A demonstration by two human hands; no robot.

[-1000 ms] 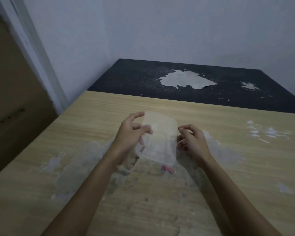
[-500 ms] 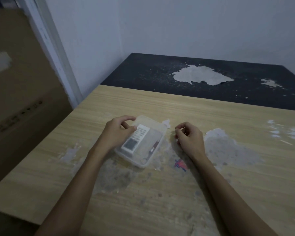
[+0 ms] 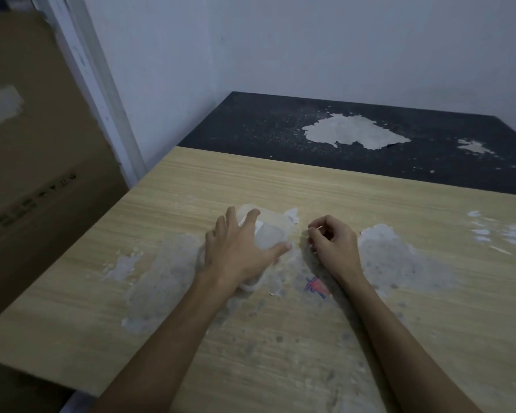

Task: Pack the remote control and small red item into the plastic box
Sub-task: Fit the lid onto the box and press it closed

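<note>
Head-camera view, looking down at two bare forearms reaching over a worn table. At the centre, the left hand [image 3: 239,251] lies spread, palm down, on top of the clear plastic box [image 3: 270,234], fingers fanned over its far edge and thumb stretched along its right side, pressing on it rather than closing around it. The box rests flat on the table and the hand covers most of it, so what is inside cannot be made out. Just to the right, apart from the box, the right hand [image 3: 334,244] rests on the table curled into a loose fist, with something thin and pale seemingly pinched at the fingertips, too small to identify. Near the right wrist, a small red and blue mark [image 3: 316,286] shows on the tabletop. The light wood-grain table [image 3: 280,338] has grey patches where its surface is scraped away. Beyond it lies a dark, speckled surface [image 3: 355,156] with pale peeled areas, against a plain white wall [image 3: 310,49]. A cardboard box [image 3: 36,162] stands at left.
</note>
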